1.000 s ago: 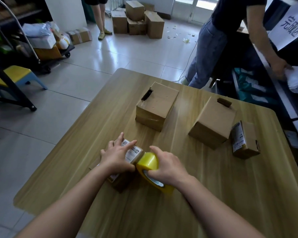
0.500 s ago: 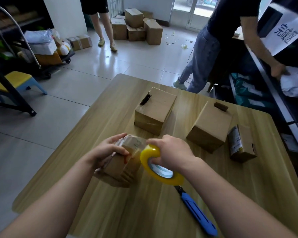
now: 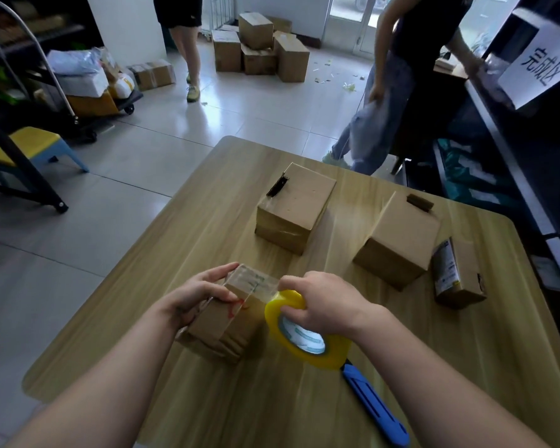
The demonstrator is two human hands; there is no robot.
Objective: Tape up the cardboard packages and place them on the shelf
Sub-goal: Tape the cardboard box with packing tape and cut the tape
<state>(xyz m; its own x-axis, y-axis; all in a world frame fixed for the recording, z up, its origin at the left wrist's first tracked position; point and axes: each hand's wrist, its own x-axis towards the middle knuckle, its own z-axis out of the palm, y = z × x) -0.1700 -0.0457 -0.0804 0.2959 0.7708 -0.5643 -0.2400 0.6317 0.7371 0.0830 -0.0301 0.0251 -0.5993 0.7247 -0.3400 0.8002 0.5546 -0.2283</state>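
Observation:
A small cardboard package [image 3: 230, 321] is tilted up on the wooden table [image 3: 466, 367], and my left hand [image 3: 198, 294] grips its left side. My right hand [image 3: 324, 305] holds a yellow roll of tape [image 3: 301, 334] just right of the package, with a clear strip stretched from the roll over the package's top. A blue utility knife [image 3: 375, 405] lies on the table below the roll. Farther back stand two bigger cardboard boxes [image 3: 296, 206] [image 3: 398, 240], and a small labelled package [image 3: 456, 273] lies at the right.
A dark shelf unit [image 3: 511, 163] with a paper sign runs along the right side; a person in jeans [image 3: 385, 101] stands at it. Another person [image 3: 185, 43] stands near stacked boxes [image 3: 259, 46] on the floor. A loaded cart [image 3: 88, 88] and a yellow stool [image 3: 33, 147] are at left.
The small package went from flat on the table to tilted up in my left hand. My right hand lifted the roll and drew tape over it, which uncovered the blue knife.

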